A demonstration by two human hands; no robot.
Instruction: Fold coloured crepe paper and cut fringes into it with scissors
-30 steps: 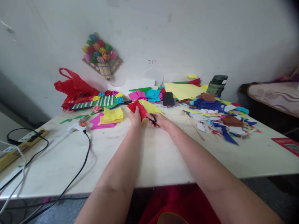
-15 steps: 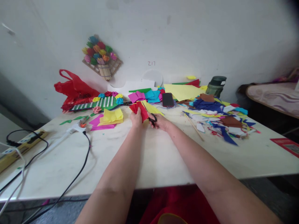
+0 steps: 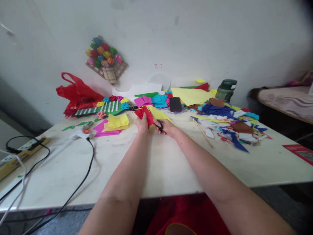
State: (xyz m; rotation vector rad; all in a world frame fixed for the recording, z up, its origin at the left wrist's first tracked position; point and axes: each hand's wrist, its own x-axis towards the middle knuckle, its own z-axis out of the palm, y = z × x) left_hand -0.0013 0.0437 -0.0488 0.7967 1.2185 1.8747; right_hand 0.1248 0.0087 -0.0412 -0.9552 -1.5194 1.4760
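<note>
One left hand (image 3: 142, 124) clamps fingers on red paper (image 3: 149, 118); one right hand (image 3: 167, 126), on scissors (image 3: 160, 124).

Matt, creased paper in the red sheet (image 3: 150, 119); crinkled, glossy plastic in the carrier bag (image 3: 79, 91); smooth, faintly shiny finish on the tabletop (image 3: 171, 169).
</note>
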